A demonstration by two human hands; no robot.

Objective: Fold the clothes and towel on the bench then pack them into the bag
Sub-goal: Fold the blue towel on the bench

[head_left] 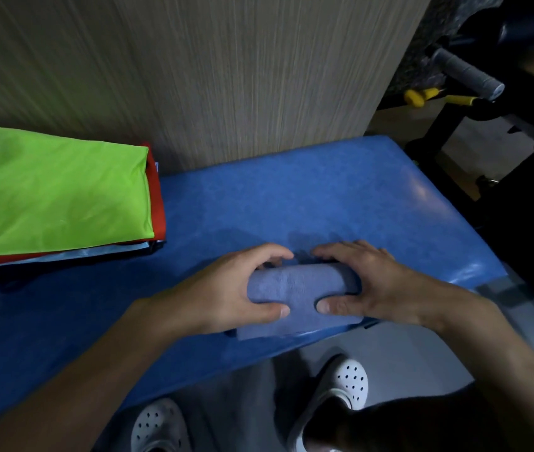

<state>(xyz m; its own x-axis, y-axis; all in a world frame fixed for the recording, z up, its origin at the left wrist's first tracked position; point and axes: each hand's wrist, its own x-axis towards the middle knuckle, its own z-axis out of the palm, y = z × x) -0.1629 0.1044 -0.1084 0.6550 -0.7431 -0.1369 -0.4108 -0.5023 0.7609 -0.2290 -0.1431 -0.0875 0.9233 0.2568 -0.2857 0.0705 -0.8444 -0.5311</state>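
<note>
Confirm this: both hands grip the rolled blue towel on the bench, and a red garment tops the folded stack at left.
Not quite. The head view shows a green garment on top; the red garment lies under it. The rest holds: left hand and right hand grip the towel on the bench.

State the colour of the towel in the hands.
The towel is dusty blue, shown in the head view.

Dim, softly blurred, wide-angle warp at edges.
</note>
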